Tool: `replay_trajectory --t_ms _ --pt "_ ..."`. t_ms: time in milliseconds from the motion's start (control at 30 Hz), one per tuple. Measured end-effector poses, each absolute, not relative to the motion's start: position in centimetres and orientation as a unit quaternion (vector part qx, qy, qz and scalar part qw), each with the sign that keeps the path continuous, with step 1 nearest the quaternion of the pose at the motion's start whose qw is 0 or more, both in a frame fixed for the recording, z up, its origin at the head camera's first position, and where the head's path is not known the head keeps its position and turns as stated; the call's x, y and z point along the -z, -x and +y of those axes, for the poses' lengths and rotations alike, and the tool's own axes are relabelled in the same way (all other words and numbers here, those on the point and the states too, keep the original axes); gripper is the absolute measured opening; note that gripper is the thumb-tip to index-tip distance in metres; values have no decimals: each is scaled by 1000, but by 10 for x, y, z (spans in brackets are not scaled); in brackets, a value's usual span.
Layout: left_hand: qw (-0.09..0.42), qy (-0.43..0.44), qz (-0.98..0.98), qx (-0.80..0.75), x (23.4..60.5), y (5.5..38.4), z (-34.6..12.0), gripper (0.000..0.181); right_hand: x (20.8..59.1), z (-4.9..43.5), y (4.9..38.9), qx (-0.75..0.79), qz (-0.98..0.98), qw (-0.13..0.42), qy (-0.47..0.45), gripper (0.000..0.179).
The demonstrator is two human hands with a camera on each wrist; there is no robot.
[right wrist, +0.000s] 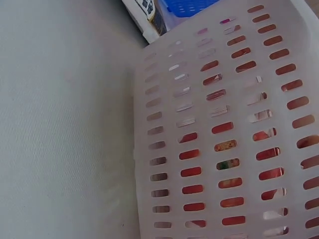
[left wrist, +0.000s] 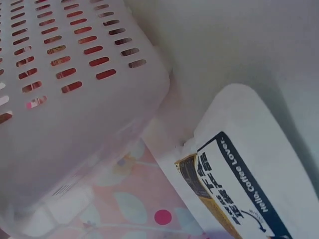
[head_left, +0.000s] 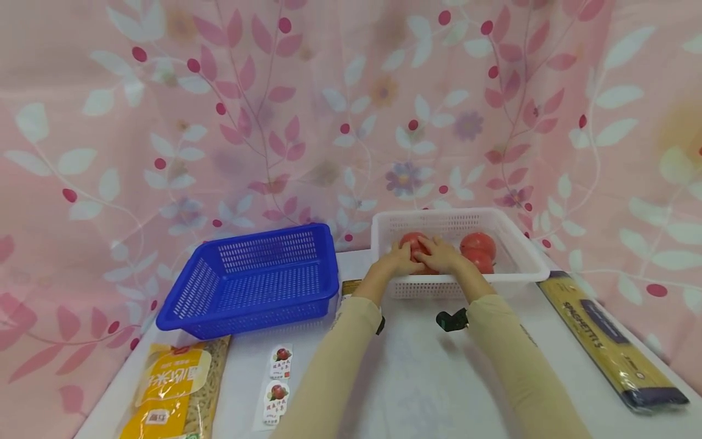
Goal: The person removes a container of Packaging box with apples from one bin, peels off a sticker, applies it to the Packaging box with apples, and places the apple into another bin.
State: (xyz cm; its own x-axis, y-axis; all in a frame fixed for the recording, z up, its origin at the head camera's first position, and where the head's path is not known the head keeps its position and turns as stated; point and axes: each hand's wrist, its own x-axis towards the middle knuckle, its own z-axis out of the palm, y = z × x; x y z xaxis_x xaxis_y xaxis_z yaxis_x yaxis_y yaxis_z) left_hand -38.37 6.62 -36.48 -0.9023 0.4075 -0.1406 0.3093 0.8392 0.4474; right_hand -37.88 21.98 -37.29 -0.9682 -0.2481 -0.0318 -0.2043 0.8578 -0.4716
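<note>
A white slotted basket (head_left: 515, 244) stands at the back of the table, with red tomatoes inside. My left hand (head_left: 400, 261) and right hand (head_left: 441, 256) both reach over its front rim. Between them is a tomato (head_left: 412, 239) in the basket's left half, and the fingers of both hands curve round it from either side. Farther right in the basket, two more tomatoes (head_left: 478, 245) lie close together. In both wrist views the hands are hidden; the basket's wall (left wrist: 124, 84) shows, with red through its slots, also in the right wrist view.
A blue basket (head_left: 258, 317) stands to the left. In front of it lie a yellow pasta bag (head_left: 172, 390) and a sticker strip (head_left: 276, 390). A spaghetti pack (head_left: 603, 335) lies at the right edge. A coffee packet (left wrist: 234, 184) is beside the white basket. A floral curtain (head_left: 351, 110) hangs behind.
</note>
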Motion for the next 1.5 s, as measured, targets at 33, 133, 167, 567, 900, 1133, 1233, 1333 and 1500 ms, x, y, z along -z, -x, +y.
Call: replay_trajectory --t_ms 33,133,167,567,900,1133,1233,1333,1500 --pt "120 -191 951 -212 365 385 66 84 373 220 379 237 963 48 120 66" --pt "123 -198 951 -205 366 387 65 90 374 221 380 232 962 57 129 73" --pt "123 -199 951 -203 366 388 65 91 374 222 380 231 962 60 131 75" --pt "107 -175 960 -192 369 390 69 92 373 219 382 215 965 47 141 75" --pt "95 -139 965 -203 370 390 73 93 372 215 386 205 971 48 111 71" --pt "104 -142 964 -200 371 388 72 97 373 217 385 221 967 49 113 75" --pt "103 -152 960 -211 369 387 70 95 373 218 385 229 965 42 117 77" --pt "103 -157 957 -222 367 387 68 94 373 218 385 231 965 35 118 79" --pt "108 -152 954 -236 367 387 68 97 372 221 385 237 966 34 99 86"
